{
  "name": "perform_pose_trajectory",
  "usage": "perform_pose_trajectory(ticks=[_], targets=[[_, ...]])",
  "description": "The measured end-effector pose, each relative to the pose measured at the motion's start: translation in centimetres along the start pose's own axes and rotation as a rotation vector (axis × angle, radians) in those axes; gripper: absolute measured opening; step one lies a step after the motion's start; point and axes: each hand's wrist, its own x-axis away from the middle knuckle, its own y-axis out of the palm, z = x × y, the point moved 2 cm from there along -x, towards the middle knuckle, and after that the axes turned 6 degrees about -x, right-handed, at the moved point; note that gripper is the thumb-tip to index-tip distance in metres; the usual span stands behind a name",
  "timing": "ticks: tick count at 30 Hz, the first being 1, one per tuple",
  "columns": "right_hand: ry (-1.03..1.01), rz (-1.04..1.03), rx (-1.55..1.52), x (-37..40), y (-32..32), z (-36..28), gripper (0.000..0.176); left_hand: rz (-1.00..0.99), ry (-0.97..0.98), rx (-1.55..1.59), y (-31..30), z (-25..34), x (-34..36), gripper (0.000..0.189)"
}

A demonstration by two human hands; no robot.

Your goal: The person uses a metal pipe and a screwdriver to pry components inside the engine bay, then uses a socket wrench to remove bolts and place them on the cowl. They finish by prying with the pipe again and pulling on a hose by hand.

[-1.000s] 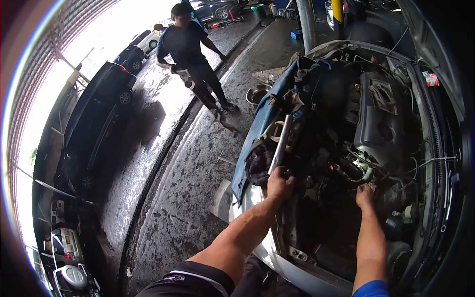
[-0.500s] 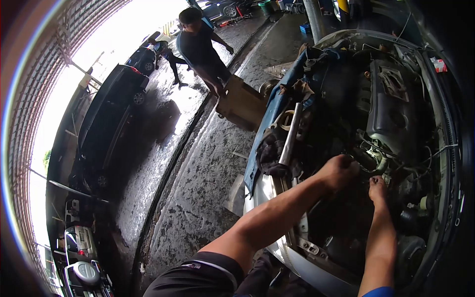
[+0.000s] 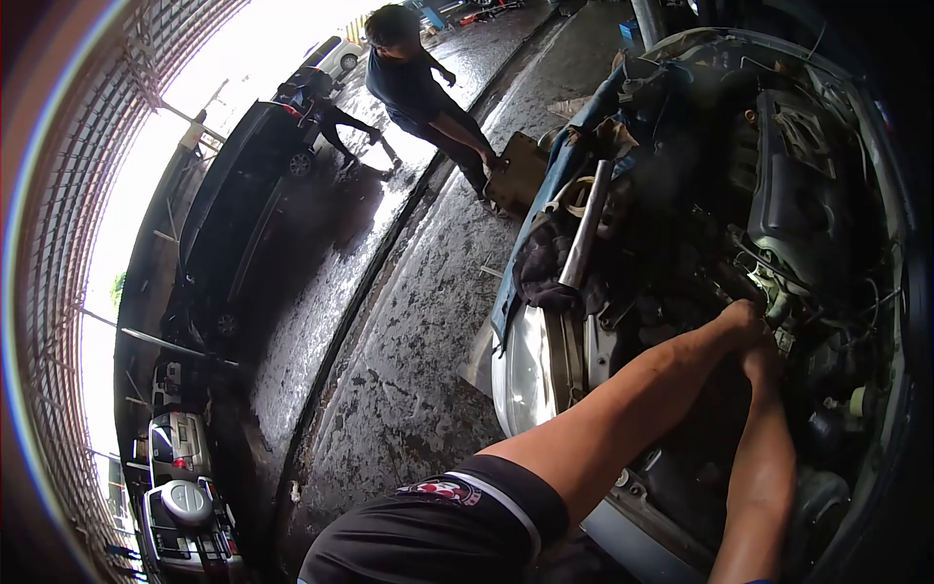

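Off to the left, a co-worker (image 3: 418, 83) bends over a brown panel (image 3: 516, 167). A metal tube (image 3: 586, 237) lies on a dark rag (image 3: 540, 274) at the car's front. The engine bay (image 3: 808, 185) is open and partly stripped, so the work looks about midway. Both arms reach in almost straight. The left hand (image 3: 744, 319) and right hand (image 3: 762, 358) meet at a pale hose fitting (image 3: 775, 300); their fingers are hidden, so it is unclear whether they grip.

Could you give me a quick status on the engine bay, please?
Left hand and right hand together, deep in engine bay; grips unclear. Metal tube rests on fender cover, untouched.
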Motion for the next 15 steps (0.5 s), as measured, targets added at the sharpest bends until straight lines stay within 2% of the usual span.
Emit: perform_pose_trajectory(ticks=[1, 6, 7, 8, 9, 10, 11, 12, 13, 14, 15], targets=[[-0.054, -0.025, 0.071, -0.3, 0.3, 0.4, 0.037, -0.021, -0.030, 0.009, 0.3, 0.0, 0.1, 0.033], [-0.045, -0.009, 0.121, -0.8, 0.5, 1.1, 0.038, -0.036, 0.002, 0.090, -0.4, -0.1, -0.1, 0.040], [-0.050, -0.036, 0.119, -0.1, -0.1, 0.0, 0.038, -0.090, 0.023, 0.018, -1.6, 0.4, 0.4, 0.042], [-0.081, -0.018, 0.095, 0.5, -0.3, -0.7, 0.038, -0.185, 0.112, -0.048, 0.2, -1.0, -1.1, 0.041], [-0.078, 0.026, 0.046, 0.6, -0.3, -0.4, 0.037, -0.337, 0.003, 0.012, 0.0, -1.3, -1.1, 0.038], [-0.216, 0.034, -0.006, 1.3, -0.4, -0.4, 0.036, -0.399, 0.015, 0.167, -0.9, -1.2, -0.3, 0.036], [-0.201, 0.034, -0.137, -1.0, 2.0, 3.2, 0.037, -0.362, 0.018, 0.178, -0.6, -1.8, -0.7, 0.036], [-0.202, -0.060, -0.371, 1.0, -0.1, 0.4, 0.035, -0.357, -0.004, 0.194, -1.8, -0.9, -0.1, 0.038], [-0.205, -0.040, -0.287, 1.1, -0.4, 0.2, 0.032, -0.335, 0.047, 0.177, -1.5, -1.5, -0.1, 0.038], [-0.313, -0.058, -0.518, -2.1, 3.5, 4.6, 0.028, -0.317, -0.021, 0.223, -2.5, -0.6, 0.7, 0.039], [-0.295, -0.026, -0.317, -0.1, 1.1, 1.7, 0.025, -0.353, -0.111, 0.396, -2.2, -1.3, 0.4, 0.040]])
